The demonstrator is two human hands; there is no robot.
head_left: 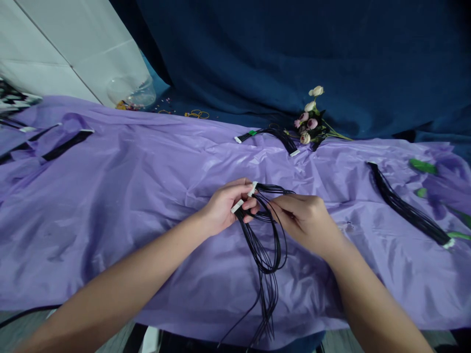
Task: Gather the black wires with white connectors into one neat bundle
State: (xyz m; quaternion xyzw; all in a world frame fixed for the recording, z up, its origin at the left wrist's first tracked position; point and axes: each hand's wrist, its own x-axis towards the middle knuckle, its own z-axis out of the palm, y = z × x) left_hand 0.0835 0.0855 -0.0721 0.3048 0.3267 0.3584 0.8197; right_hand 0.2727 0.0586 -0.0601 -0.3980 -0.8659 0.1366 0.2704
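Observation:
My left hand [230, 203] is closed around the end of a black wire harness [263, 250], near the middle of the table. Two white connectors [237, 206] stick out between its fingers, one above the other. Thin black wires run from them, some looping down and some hanging loose toward the table's front edge. My right hand [301, 213] is closed in a pinch on the wires just right of the connectors. Its fingertips are partly hidden behind the hand, so which strands it grips cannot be made out.
Purple plastic sheeting [147, 196] covers the table. A wire bundle with green tape [272, 132] lies at the back, beside artificial flowers [307, 120]. Another wire bundle [408, 206] lies at right, more [69, 144] at left. Behind stand a clear bowl [132, 90] and yellow rubber bands [197, 114].

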